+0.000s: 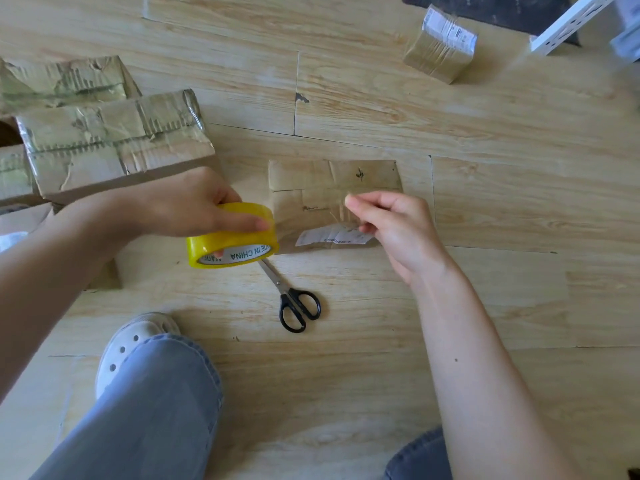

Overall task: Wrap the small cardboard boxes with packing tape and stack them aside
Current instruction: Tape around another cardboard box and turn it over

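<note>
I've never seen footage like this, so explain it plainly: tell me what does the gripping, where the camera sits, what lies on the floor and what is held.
No machine here: the grips are a person's bare hands, filmed by a head-worn camera looking down. The left grip holds a yellow tape roll. The right grip seems to pinch the tape end above a small cardboard box on the wooden floor. Scissors lie nearby, bigger taped cartons sit left, and one wrapped box rests farther away.
</note>
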{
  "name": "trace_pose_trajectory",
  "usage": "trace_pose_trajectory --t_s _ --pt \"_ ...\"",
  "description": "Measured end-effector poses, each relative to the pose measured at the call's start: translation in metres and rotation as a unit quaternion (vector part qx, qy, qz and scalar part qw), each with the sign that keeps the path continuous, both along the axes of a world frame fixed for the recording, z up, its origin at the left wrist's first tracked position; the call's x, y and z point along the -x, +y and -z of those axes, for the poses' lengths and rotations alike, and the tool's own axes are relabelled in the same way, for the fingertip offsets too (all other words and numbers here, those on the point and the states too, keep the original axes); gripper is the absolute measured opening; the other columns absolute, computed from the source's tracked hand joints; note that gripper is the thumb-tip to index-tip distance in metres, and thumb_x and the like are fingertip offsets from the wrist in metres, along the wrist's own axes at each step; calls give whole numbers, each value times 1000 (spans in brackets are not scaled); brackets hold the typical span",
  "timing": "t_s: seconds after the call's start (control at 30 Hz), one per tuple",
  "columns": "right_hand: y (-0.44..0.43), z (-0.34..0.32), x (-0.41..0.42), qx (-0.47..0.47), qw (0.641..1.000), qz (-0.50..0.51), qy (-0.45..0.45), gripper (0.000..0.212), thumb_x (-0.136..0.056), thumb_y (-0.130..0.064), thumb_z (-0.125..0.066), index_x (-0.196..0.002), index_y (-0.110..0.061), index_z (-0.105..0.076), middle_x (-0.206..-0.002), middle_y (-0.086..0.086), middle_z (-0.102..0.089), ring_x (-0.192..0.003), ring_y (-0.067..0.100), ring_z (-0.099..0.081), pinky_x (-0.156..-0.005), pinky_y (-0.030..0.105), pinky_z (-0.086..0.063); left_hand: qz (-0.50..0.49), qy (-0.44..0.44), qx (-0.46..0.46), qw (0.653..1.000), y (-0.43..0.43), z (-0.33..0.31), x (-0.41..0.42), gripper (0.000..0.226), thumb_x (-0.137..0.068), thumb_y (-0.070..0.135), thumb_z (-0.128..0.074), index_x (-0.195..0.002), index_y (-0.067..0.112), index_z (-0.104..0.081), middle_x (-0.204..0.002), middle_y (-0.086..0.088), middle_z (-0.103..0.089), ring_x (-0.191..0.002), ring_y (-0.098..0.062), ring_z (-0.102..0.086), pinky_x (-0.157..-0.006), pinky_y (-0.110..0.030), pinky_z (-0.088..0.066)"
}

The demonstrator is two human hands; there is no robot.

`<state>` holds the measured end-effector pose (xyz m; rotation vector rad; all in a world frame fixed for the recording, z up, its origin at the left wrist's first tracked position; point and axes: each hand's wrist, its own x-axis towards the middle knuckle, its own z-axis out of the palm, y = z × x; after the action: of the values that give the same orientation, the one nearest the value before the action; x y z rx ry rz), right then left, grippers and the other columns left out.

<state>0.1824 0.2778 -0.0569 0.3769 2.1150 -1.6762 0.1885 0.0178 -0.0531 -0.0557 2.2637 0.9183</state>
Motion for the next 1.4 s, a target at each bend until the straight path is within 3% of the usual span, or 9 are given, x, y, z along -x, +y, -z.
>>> trace_pose_trajectory --t_s 0.17,0.33,0.47,0.57,0.73,0.87,1.0,1.27,1.4 --pt "24 -3 9 -23 999 37 7 3 -82 -15 -76 -79 -15 -74 -69 -8 -71 -64 5 -58 -70 19 -50 -10 62 112 992 3 8 7 63 -55 77 -55 -54 15 -65 -51 -1 -55 -50 -14 -52 -47 -26 -36" --pt "38 -5 19 -41 998 44 5 7 -81 -14 -76 -76 -17 -73 -68 -8 -70 -66 6 -59 -66 16 -49 1 23 55 998 3 8 7 75 -40 88 -48 -58 18 -67 -51 3 -57 -54 -14 -55 -51 -27 -39" --pt "80 -13 25 -54 987 150 4 6 -80 -13 -76 -82 -16 -71 -78 -2 -69 -71 9 -60 -69 19 -52 20 26 74 997 -18 11 8 92 -24 100 -45 -63 21 -69 -59 -1 -62 -61 -16 -59 -58 -31 -44" --pt "104 -11 24 -93 987 134 9 6 -80 -14 -78 -81 -17 -72 -83 0 -69 -71 10 -58 -72 21 -50 -28 55 115 991 -29 17 0 70 -40 91 -59 -58 23 -67 -62 -6 -60 -65 -21 -58 -62 -31 -43" --pt "107 14 38 -116 983 139 -8 7 -82 -15 -77 -84 -14 -71 -72 -3 -62 -64 8 -53 -70 21 -48 -75 66 97 990 -23 20 6 45 -42 79 -51 -61 41 -65 -69 3 -64 -67 -13 -58 -57 -22 -40" --pt "103 35 44 -146 980 129 -25 11 -83 -18 -76 -79 -21 -66 -79 -6 -64 -64 6 -53 -65 19 -46 -73 83 146 983 -21 33 10 38 -68 64 -66 -77 29 -75 -69 0 -61 -63 -11 -54 -53 -21 -34" --pt "98 47 47 -155 978 140 -18 14 -86 -18 -74 -77 -22 -63 -79 -7 -61 -67 5 -51 -68 19 -44 -75 76 148 983 -21 44 10 39 -72 58 -69 -88 24 -78 -70 -1 -62 -64 -13 -56 -53 -21 -38" --pt "79 66 40 -149 975 165 -25 2 -94 -16 -62 -95 -17 -63 -90 -7 -63 -84 7 -56 -67 14 -40 -49 81 176 980 -17 61 12 37 -74 61 -67 -74 24 -74 -69 -4 -63 -64 -16 -57 -54 -25 -43" --pt "68 77 34 -96 969 207 -90 25 -99 -10 -48 -86 -25 -62 -89 -6 -65 -85 13 -58 -67 24 -42 -25 72 195 978 -4 72 9 41 -75 65 -63 -66 25 -68 -66 -3 -60 -61 -16 -55 -50 -26 -37"
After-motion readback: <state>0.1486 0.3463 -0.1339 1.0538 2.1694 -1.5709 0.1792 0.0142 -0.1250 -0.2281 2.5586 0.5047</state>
